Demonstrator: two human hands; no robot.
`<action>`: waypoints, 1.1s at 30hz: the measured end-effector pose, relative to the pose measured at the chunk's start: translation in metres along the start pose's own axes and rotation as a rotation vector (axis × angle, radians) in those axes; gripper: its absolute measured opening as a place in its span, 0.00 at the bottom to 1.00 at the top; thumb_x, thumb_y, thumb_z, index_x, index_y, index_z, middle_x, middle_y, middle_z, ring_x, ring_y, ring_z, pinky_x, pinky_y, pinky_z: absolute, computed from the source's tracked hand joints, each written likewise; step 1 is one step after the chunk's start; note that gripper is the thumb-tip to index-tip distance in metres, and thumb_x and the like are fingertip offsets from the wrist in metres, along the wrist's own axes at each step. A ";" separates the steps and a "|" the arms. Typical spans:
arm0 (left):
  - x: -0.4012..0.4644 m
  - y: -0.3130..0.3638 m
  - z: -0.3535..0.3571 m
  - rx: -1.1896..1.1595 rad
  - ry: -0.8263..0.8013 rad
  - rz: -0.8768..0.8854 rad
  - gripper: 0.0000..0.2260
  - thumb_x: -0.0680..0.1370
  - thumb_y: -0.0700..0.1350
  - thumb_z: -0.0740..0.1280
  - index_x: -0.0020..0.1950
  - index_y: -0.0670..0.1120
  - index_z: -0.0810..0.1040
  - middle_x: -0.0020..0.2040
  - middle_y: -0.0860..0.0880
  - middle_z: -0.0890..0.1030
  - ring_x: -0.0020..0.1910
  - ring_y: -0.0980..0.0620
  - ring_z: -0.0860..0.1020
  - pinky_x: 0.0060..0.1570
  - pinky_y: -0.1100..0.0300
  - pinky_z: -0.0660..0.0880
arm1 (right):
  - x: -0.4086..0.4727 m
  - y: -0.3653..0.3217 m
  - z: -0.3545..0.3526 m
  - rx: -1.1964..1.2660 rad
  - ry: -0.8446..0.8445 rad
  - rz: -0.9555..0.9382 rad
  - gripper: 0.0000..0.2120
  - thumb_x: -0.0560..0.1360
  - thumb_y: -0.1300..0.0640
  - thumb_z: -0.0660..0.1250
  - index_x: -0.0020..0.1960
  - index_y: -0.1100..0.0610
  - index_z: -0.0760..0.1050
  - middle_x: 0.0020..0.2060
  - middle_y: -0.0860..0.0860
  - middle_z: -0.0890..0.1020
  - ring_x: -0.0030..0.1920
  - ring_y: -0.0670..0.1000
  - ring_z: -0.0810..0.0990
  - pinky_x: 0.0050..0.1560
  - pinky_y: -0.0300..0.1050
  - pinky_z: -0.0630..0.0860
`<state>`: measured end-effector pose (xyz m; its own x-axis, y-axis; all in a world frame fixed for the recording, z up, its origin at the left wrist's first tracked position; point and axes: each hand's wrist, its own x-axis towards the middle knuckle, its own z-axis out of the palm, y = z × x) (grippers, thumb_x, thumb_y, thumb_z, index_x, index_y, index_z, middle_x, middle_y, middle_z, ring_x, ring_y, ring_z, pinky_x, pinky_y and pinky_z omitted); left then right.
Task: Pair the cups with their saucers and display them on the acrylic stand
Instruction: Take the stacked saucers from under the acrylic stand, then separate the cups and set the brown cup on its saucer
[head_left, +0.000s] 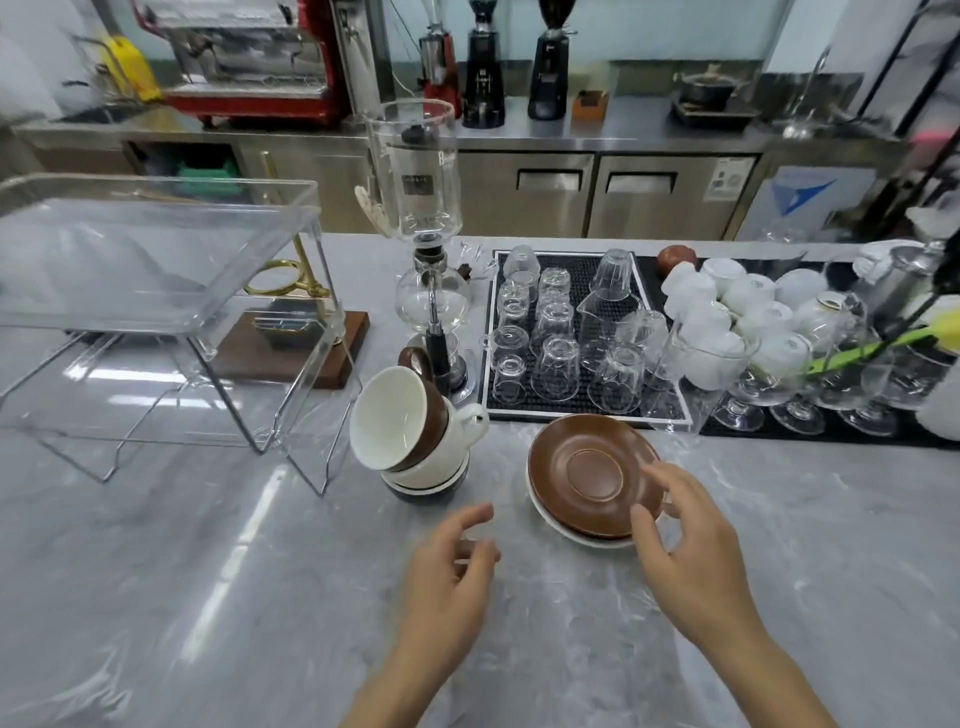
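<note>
The right hand (691, 545) hovered at the near-right rim of the saucers (592, 475), fingers (644, 525) spread wide, holding nothing; touch unclear. The left hand (452, 577) hung loosely curled and empty, just short of the cups (410, 431). 3 cups sat nested and tilted left of at least 2 stacked saucers. 1 stand (156, 270) stood far left on the counter (208, 597).
</note>
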<state>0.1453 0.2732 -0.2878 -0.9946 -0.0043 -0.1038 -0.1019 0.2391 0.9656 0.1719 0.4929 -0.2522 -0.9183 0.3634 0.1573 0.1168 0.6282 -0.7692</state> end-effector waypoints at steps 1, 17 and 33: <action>0.000 0.000 -0.003 0.013 0.016 0.017 0.15 0.79 0.37 0.69 0.59 0.54 0.83 0.41 0.46 0.86 0.39 0.51 0.84 0.46 0.50 0.83 | -0.001 -0.003 0.002 0.007 -0.002 -0.018 0.18 0.77 0.63 0.68 0.65 0.52 0.76 0.65 0.46 0.77 0.66 0.51 0.75 0.68 0.55 0.73; 0.026 0.010 -0.067 -0.077 0.369 0.187 0.19 0.73 0.36 0.76 0.55 0.57 0.79 0.48 0.55 0.83 0.48 0.56 0.82 0.44 0.66 0.79 | 0.030 -0.078 0.054 0.090 -0.132 -0.206 0.19 0.75 0.62 0.70 0.65 0.51 0.76 0.58 0.32 0.75 0.60 0.26 0.70 0.63 0.24 0.65; 0.057 0.009 -0.072 0.019 0.309 0.175 0.46 0.59 0.69 0.77 0.72 0.61 0.62 0.69 0.71 0.66 0.69 0.71 0.67 0.63 0.66 0.69 | 0.068 -0.108 0.089 0.087 -0.393 -0.285 0.38 0.70 0.50 0.76 0.77 0.48 0.64 0.72 0.40 0.70 0.72 0.37 0.66 0.72 0.32 0.62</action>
<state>0.0863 0.2049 -0.2680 -0.9566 -0.2541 0.1428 0.0684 0.2805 0.9574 0.0634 0.3883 -0.2140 -0.9843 -0.1121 0.1362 -0.1763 0.5986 -0.7814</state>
